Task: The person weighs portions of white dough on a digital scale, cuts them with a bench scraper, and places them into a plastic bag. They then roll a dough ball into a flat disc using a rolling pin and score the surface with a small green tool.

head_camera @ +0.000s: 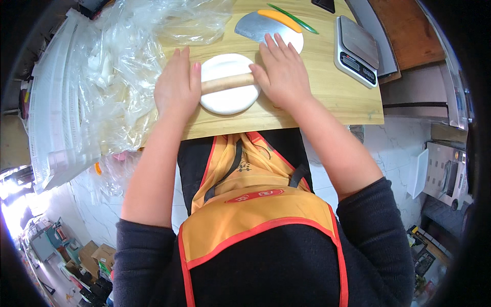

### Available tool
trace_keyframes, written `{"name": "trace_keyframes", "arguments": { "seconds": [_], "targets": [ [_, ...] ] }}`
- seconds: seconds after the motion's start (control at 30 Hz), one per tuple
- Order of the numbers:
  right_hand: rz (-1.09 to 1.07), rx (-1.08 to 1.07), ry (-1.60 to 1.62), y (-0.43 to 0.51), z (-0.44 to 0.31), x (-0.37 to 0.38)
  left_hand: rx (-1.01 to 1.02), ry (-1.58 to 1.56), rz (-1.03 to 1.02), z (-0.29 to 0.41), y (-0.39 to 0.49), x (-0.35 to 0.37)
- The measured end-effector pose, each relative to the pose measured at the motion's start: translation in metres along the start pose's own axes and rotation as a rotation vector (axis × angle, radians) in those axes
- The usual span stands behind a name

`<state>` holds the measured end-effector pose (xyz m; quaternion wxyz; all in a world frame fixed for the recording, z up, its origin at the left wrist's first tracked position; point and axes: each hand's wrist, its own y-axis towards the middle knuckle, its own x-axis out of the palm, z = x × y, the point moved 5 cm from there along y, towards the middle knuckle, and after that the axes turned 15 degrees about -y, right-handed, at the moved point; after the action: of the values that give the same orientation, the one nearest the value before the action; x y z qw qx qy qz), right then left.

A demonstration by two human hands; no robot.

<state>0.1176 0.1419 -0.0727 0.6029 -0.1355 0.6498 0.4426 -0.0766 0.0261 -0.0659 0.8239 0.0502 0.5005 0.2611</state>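
Note:
A round, flattened piece of white dough lies on the wooden table near its front edge. Across it, slightly tilted, rests a wooden rolling pin. My left hand is at the pin's left end, palm down, fingers extended and not wrapped around it. My right hand lies at the other end, fingers spread, the thumb by the pin. Both palms hide the pin's ends. Beyond my right fingertips is a metal dough scraper with an orange handle, partly over a white round shape.
Clear plastic bags cover the table's left side beside a white plastic crate. A digital kitchen scale stands at the right. Behind the scraper lies a thin green tool. The table's front edge runs close to my apron.

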Motion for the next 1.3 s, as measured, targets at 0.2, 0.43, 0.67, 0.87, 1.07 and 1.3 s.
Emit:
{"name": "trace_keyframes", "arguments": {
  "seconds": [0.2, 0.43, 0.67, 0.87, 1.07, 1.3],
  "targets": [
    [0.024, -0.008, 0.159, -0.057, -0.017, -0.037, 0.157, 0.023, 0.003, 0.027, -0.062, -0.013],
    [0.167, -0.055, 0.241, -0.109, -0.025, -0.044, -0.095, -0.098, -0.145, 0.041, -0.098, -0.026],
    [0.160, -0.059, 0.326, -0.140, -0.016, -0.053, 0.007, -0.405, -0.344, 0.037, 0.009, 0.000],
    [0.037, 0.139, 0.460, -0.182, 0.008, -0.076, -0.452, -0.417, -0.639, 0.008, 0.049, 0.027],
    [0.085, 0.270, 0.450, -0.172, 0.037, -0.089, -0.639, -0.704, -0.280, -0.002, -0.008, 0.024],
    [0.023, 0.190, 0.391, -0.081, 0.041, -0.071, -0.803, -0.827, -0.023, -0.011, -0.035, -0.005]
  ]
}}
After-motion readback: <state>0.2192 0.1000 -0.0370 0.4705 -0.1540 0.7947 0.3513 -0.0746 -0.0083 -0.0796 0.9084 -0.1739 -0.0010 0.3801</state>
